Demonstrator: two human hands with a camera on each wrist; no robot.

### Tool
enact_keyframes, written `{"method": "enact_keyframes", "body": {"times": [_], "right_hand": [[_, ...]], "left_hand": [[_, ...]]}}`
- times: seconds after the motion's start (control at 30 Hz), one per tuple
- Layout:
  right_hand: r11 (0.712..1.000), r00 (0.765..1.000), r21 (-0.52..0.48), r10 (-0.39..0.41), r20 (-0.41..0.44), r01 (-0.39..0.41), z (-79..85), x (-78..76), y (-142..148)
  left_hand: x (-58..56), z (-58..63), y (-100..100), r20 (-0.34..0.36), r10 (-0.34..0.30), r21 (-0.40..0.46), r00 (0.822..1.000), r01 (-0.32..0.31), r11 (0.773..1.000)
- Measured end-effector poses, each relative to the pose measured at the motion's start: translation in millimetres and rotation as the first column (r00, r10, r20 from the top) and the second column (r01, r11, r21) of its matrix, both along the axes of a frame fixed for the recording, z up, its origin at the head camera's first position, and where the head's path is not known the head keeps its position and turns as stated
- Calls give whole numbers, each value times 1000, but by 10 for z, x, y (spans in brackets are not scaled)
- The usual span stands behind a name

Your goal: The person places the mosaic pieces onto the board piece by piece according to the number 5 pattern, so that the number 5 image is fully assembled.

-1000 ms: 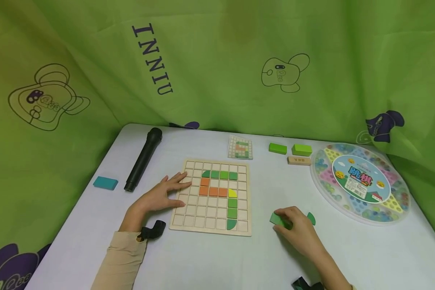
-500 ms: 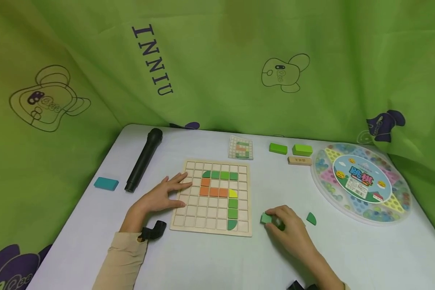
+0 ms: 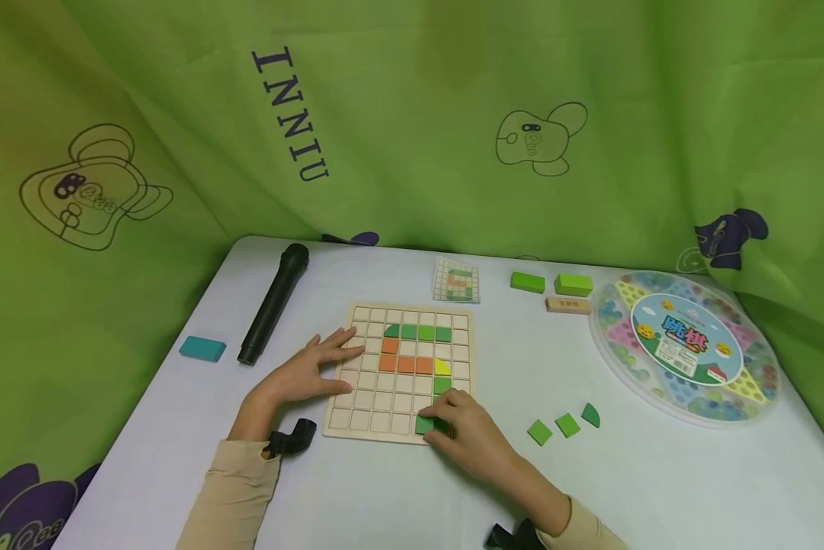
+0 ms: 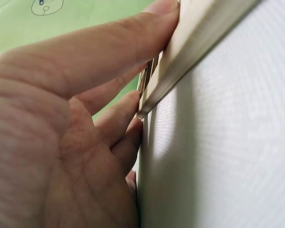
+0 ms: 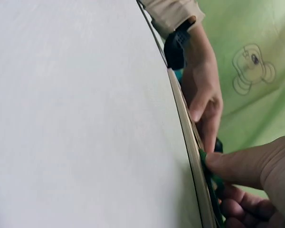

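Observation:
The wooden grid board (image 3: pixel 366 401) lies flat, with orange, green and yellow tiles in some of its squares. My left hand (image 3: pixel 308 372) rests on its left edge, fingers spread and straight; the left wrist view shows the thumb (image 4: pixel 147 35) against the board's side. Over the lower right corner, my right hand (image 3: pixel 476 439) pinches a green square tile (image 3: pixel 424 425) at the bottom row. In the right wrist view the thumb (image 5: pixel 228 166) presses on green at the board's edge. The right hand covers the corner squares around that tile.
Two loose green square tiles (image 3: pixel 539 432) and a green quarter-round tile (image 3: pixel 590 415) lie right of the board. Behind are a pattern card (image 3: pixel 456 280), green blocks (image 3: pixel 527 282) and a round game box (image 3: pixel 686 344). A black microphone (image 3: pixel 272 305) and teal block (image 3: pixel 202 348) lie left.
My right hand has moved left from the table onto the board's lower right corner, carrying a green tile. Two green squares now show where it was. My left hand has stayed put.

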State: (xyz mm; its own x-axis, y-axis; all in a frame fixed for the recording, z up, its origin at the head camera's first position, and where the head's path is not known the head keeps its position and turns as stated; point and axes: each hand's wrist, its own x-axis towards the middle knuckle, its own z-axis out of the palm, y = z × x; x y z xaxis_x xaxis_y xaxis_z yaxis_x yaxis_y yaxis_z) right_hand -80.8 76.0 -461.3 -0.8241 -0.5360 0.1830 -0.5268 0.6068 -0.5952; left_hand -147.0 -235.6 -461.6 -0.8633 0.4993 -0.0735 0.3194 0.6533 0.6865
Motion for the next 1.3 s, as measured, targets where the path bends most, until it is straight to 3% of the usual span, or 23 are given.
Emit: {"method": "enact_keyframes", "body": {"times": [0.2, 0.37, 0.5, 0.83, 1.1, 1.3], "right_hand": [[998, 998, 69, 9, -57, -5, -7, 2, -87], [996, 999, 90, 16, -29, -14, 23, -2, -78], [999, 1000, 52, 7, -4, -7, 81, -11, 4], [993, 991, -42, -112, -78, 109, 154, 36, 597], [971, 967, 29, -234, -103, 238, 124, 155, 1099], [946, 947, 90, -303, -105, 312, 84, 210, 1302]], "left_hand": [[-8, -6, 4, -3, -4, -2, 1000, 4, 1000], [-9, -25, -3, -2, -6, 0, 1000, 6, 1000], [-8, -26, -2, -3, -10, 3, 1000, 10, 1000], [-15, -10, -1, 1, -7, -10, 1000, 7, 1000], [-10, 5, 3, 5, -4, -6, 1000, 4, 1000], [-17, -16, 6, 12, -3, 5, 1000, 3, 1000]]}}
